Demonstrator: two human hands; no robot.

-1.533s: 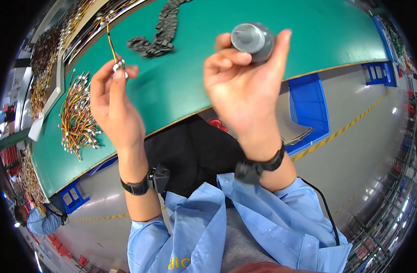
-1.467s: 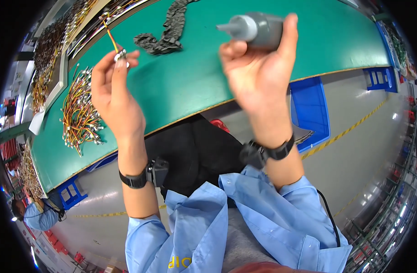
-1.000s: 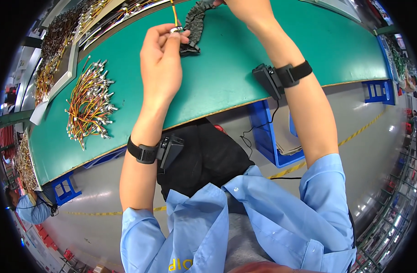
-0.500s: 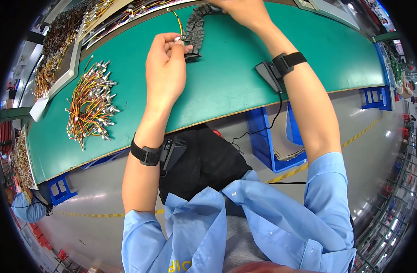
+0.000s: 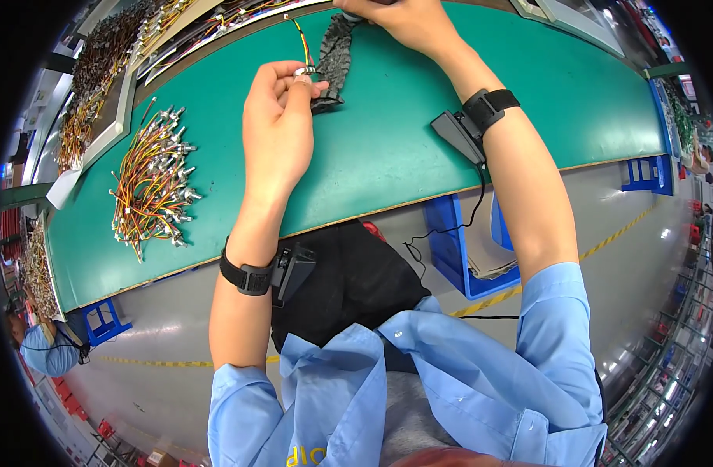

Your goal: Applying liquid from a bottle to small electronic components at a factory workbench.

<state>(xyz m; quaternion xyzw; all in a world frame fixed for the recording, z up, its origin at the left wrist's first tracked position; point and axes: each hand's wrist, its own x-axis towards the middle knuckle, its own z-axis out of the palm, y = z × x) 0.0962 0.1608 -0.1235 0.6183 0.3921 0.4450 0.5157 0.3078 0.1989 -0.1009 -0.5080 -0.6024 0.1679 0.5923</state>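
Farther right now: silvery, yellow-wired part [image 5: 306,71]

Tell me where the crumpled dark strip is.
In the head view, the crumpled dark strip lies on the green table, above and left of the picture's centre, its lower end beside the left hand and its upper end near the right hand.

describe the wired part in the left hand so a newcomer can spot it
At the green table, find the left hand, beside the dark cloth. Pinched in it is the wired part, its yellow and red wires sticking out. Unlike those in the pile to its left, it is held alone.
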